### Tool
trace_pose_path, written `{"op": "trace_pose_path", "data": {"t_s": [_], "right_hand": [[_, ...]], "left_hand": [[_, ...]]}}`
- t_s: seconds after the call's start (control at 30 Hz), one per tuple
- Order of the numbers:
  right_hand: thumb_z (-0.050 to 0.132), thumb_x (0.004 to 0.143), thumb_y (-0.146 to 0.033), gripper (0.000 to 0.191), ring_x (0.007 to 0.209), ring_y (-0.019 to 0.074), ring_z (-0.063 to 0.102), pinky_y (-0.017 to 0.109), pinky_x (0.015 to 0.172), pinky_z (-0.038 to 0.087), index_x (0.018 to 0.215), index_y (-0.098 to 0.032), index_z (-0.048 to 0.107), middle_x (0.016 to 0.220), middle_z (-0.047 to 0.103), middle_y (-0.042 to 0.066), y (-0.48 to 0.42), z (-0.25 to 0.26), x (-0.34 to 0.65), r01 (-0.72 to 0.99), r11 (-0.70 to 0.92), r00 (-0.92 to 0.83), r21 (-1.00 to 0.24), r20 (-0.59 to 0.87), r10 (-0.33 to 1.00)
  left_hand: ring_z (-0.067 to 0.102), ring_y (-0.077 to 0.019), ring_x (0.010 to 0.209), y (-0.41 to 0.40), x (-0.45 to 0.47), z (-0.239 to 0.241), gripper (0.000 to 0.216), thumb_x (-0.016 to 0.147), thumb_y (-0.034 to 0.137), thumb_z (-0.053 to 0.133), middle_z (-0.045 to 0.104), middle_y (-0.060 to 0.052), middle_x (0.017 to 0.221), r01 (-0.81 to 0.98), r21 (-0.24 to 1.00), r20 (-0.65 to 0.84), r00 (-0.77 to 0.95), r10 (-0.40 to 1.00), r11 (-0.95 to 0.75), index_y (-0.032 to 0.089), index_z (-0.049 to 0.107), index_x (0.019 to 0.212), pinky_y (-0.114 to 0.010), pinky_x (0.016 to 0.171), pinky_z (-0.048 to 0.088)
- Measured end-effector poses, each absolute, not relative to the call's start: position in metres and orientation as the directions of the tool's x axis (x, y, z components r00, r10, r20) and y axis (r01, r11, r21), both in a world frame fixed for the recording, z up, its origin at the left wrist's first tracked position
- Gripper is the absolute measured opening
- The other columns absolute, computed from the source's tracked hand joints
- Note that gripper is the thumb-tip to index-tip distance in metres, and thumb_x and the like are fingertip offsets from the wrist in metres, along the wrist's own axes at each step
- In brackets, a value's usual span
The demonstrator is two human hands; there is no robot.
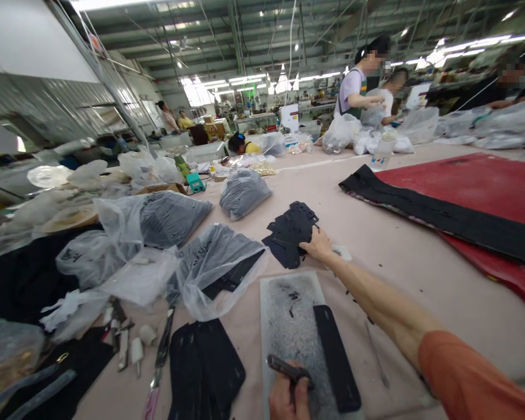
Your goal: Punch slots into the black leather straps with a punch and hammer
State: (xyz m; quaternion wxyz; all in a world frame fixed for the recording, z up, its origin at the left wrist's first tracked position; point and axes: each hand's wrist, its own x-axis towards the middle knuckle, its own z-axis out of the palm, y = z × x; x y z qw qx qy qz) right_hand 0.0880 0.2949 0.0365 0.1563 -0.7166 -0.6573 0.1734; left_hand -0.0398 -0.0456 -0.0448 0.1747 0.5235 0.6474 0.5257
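At the bottom, my left hand [289,399] is closed around a dark metal punch [282,366], just above a grey, speckled board [289,291]. A long black strip-like piece [336,359] lies on the board's right side, and small dark scraps are scattered over its surface. My right arm stretches forward. My right hand [318,245] has its fingers closed on the edge of a black cut piece in a loose pile of black pieces [291,230]. Left of the board rests a stack of larger black panels [205,370].
Clear plastic bags of dark pieces [221,262] crowd the left. Scissors [157,367] and several small tools [125,344] lie near the front left. A black band [437,213] crosses a red sheet [476,175] at right. Co-workers [361,87] are across the table.
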Motion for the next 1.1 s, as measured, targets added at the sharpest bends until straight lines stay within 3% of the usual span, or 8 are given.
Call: {"op": "trace_pose_path", "data": {"t_s": [0.1,0.2,0.3,0.4,0.57,0.77,0.97,1.1], "right_hand": [[0.060,0.081,-0.047,0.070,0.125,0.0337,0.048,0.046,0.103,0.036,0.141,-0.014,0.043,0.136,0.051,0.019,0.277,0.044,0.094,0.849,-0.040,0.068,-0.527,0.034,0.997],[0.059,0.084,-0.040,0.053,0.124,0.0313,0.049,0.042,0.103,0.035,0.130,-0.014,0.055,0.134,0.055,0.017,0.245,0.049,0.114,0.840,0.134,-0.050,-0.526,0.171,0.984],[0.057,0.086,-0.036,0.040,0.108,0.0257,0.059,0.035,0.093,0.041,0.120,-0.015,0.063,0.119,0.066,0.013,0.193,0.048,0.140,0.798,0.227,-0.203,-0.559,0.105,0.973],[0.055,0.087,-0.039,0.034,0.089,0.0210,0.063,0.030,0.080,0.043,0.110,-0.017,0.067,0.101,0.071,0.009,0.130,0.040,0.162,0.794,0.136,-0.226,-0.593,-0.080,0.971],[0.062,0.081,-0.041,0.041,0.084,0.0206,0.062,0.029,0.073,0.042,0.111,-0.013,0.064,0.092,0.070,0.008,0.063,0.011,0.165,0.756,-0.102,-0.069,-0.647,-0.234,0.970],[0.060,0.082,-0.031,0.016,0.070,0.0167,0.058,0.027,0.065,0.038,0.089,-0.018,0.065,0.073,0.064,0.002,0.052,-0.003,0.147,0.671,-0.168,0.000,-0.722,-0.228,0.974],[0.060,0.084,-0.029,0.050,0.074,0.0203,0.061,0.030,0.070,0.039,0.132,-0.019,0.054,0.076,0.066,0.002,0.030,0.004,0.145,0.745,-0.052,-0.072,-0.665,-0.158,0.985],[0.059,0.086,-0.032,0.057,0.079,0.0227,0.062,0.032,0.072,0.042,0.140,-0.021,0.047,0.086,0.067,0.005,0.019,0.005,0.145,0.805,0.018,-0.106,-0.593,-0.113,0.988]], "left_hand": [[0.070,-0.0196,0.071,-0.046,-0.043,-0.022,0.035,0.094,0.043,0.046,0.073,-0.007,0.081,0.470,0.878,0.250,-0.296,0.922,-0.087,0.018,0.069,0.092,-0.029,0.066,0.058],[0.070,-0.0204,0.078,-0.044,-0.045,-0.004,0.027,0.093,0.036,0.049,0.073,-0.008,0.084,0.478,0.877,0.177,-0.222,0.959,-0.051,0.016,0.068,0.095,-0.031,0.072,0.059],[0.070,-0.0204,0.080,-0.042,-0.044,0.003,0.024,0.091,0.033,0.052,0.073,-0.008,0.086,0.479,0.877,0.154,-0.225,0.962,-0.028,0.015,0.068,0.095,-0.032,0.074,0.058],[0.071,-0.0201,0.079,-0.041,-0.043,0.004,0.023,0.090,0.032,0.054,0.074,-0.007,0.086,0.478,0.878,0.144,-0.237,0.961,-0.013,0.016,0.068,0.095,-0.031,0.074,0.059],[0.071,-0.0214,0.079,-0.039,-0.043,0.003,0.022,0.088,0.033,0.055,0.074,-0.006,0.084,0.475,0.880,0.147,-0.249,0.957,-0.011,0.017,0.069,0.092,-0.032,0.073,0.059],[0.072,-0.0230,0.075,-0.037,-0.044,0.002,0.023,0.084,0.035,0.059,0.075,-0.007,0.080,0.378,0.924,0.073,-0.296,0.952,0.047,0.016,0.071,0.089,-0.034,0.070,0.059],[0.071,-0.0224,0.080,-0.008,-0.041,0.016,0.020,0.081,0.031,0.061,0.075,-0.007,0.084,0.343,0.939,0.078,-0.277,0.958,0.023,0.016,0.072,0.090,-0.034,0.077,0.057],[0.070,-0.0211,0.085,0.025,-0.032,0.020,0.017,0.081,0.025,0.059,0.075,-0.006,0.088,0.355,0.932,0.140,-0.177,0.974,-0.070,0.017,0.072,0.090,-0.033,0.083,0.055]]}}
